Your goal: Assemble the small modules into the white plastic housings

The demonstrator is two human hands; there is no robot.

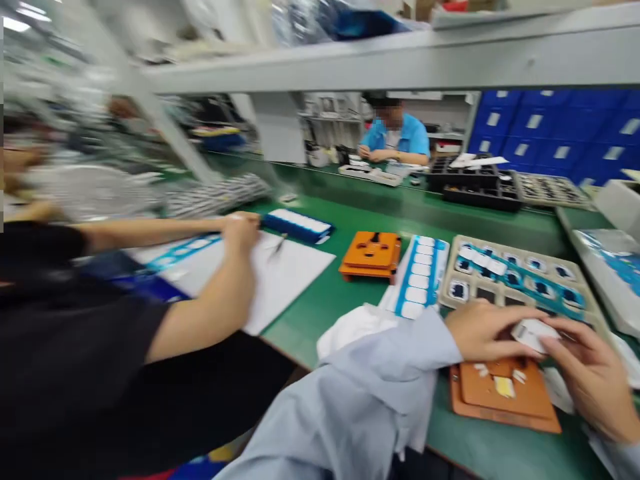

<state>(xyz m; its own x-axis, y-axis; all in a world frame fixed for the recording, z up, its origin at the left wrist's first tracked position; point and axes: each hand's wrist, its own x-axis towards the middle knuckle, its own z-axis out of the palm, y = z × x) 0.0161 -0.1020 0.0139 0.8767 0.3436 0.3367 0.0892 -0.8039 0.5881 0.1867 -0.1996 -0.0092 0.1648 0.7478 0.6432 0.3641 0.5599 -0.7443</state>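
Between the fingertips of both hands is a small white, flat piece with rounded corners [534, 333]; its exact kind I cannot make out. My left hand [483, 331] pinches it from the left, and my right hand [595, 373] grips its right edge. Just below them lies an orange fixture block [500, 399] with a yellow-and-white patch and small pale pads on top. Behind the hands stands a beige compartment tray [453, 267] holding several square dark-and-white parts. A blue strip with white stickers [545, 288] lies across this tray.
A second orange fixture [373, 252] stands mid-table beside a blue-edged sheet of white labels [420, 277]. White cloth [350, 327] lies near my left sleeve. A co-worker's arm [210, 313] reaches over white sheets at left. Another person [400, 140] sits across the bench, near blue bins [560, 133].
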